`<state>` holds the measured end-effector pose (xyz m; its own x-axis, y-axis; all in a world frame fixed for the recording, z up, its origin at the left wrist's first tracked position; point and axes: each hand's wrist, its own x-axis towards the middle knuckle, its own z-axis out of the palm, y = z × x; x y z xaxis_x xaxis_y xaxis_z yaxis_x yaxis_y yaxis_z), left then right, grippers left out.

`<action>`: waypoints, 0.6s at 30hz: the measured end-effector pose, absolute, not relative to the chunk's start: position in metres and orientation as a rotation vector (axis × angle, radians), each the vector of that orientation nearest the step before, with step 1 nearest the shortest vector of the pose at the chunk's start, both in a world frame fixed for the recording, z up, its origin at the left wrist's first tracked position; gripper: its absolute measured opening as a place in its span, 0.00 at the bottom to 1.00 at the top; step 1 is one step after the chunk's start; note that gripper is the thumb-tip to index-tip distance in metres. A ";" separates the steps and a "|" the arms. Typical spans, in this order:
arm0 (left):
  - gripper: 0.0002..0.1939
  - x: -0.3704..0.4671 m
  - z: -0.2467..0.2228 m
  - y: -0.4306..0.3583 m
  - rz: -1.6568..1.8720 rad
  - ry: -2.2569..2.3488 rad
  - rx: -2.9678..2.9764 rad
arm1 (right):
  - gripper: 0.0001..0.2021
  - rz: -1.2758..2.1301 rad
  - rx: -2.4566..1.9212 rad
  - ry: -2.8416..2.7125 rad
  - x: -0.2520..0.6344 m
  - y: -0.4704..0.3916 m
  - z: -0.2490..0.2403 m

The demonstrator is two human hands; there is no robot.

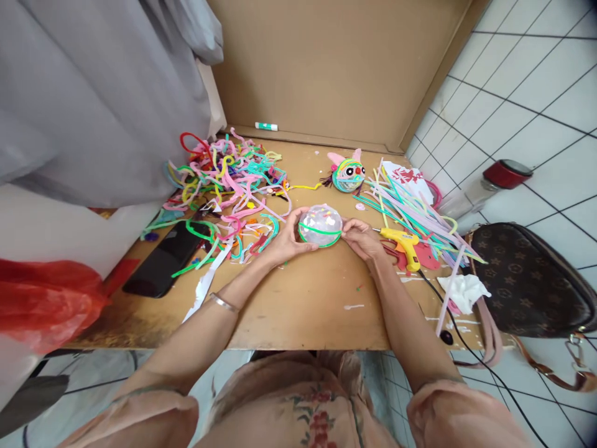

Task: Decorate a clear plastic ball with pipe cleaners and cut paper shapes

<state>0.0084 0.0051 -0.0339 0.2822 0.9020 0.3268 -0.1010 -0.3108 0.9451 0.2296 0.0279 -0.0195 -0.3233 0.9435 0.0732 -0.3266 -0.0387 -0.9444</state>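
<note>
A clear plastic ball (321, 224) with a few small coloured bits on it is held above the middle of the table. My left hand (290, 241) wraps its left side, thumb below and fingers behind. A green pipe cleaner (321, 231) runs across the ball's front, and more green curves along its lower edge. At the ball's right edge, my right hand (360, 239) is closed in a pinch on the green pipe cleaner's end; the fingertips partly hide it. Just right of that hand lies a yellow glue gun (402, 242).
A tangled heap of pipe cleaners (233, 174) and a black phone (168, 258) lie left. Behind the ball sits a decorated ball with eyes and pink ears (349, 173). Straight pipe cleaners (415, 202), a brown bag (527, 280) and a red-lidded bottle (489, 180) are right. The glue gun's cord (448, 311) trails off the front edge.
</note>
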 end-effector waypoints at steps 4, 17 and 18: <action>0.45 0.008 -0.034 0.005 1.238 0.788 1.535 | 0.12 1.570 -0.728 -1.185 0.228 0.027 -0.018; 0.43 0.009 -0.033 0.006 1.263 0.764 1.561 | 0.05 1.478 -0.836 -1.203 0.227 0.024 -0.020; 0.43 0.009 -0.033 0.006 1.267 0.765 1.558 | 0.05 1.477 -0.837 -1.205 0.227 0.024 -0.019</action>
